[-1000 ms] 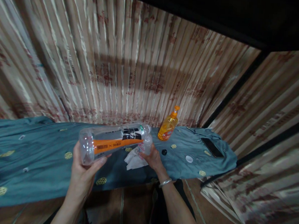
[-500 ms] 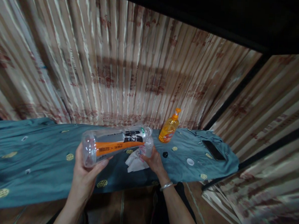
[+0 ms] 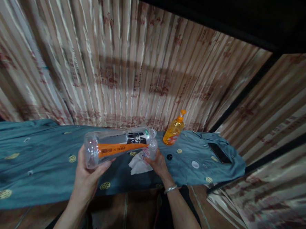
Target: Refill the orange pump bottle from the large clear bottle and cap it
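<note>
My left hand (image 3: 88,171) is closed around the base end of a large clear plastic bottle (image 3: 120,145) with an orange, grey and black label. The bottle lies almost level in the air, its neck pointing right and slightly up. Its mouth meets the rim of a small clear container (image 3: 153,149), which looks like a plastic cup or small bottle. My right hand (image 3: 158,161) grips that container, its fingers partly hidden behind it. Beneath them a crumpled white tissue (image 3: 139,164) rests on the cloth. Whether liquid is flowing between the two vessels I cannot make out.
A pump bottle of orange liquid (image 3: 173,131) stands behind my right hand. A black cap (image 3: 169,157), a white round lid (image 3: 195,164) and a black phone (image 3: 219,153) lie to the right on the blue-green cloth (image 3: 49,156). A pleated curtain (image 3: 135,65) hangs behind.
Both hands keep their hold, and the bottle and small container stay nearly where they were. The view has shifted very slightly.
</note>
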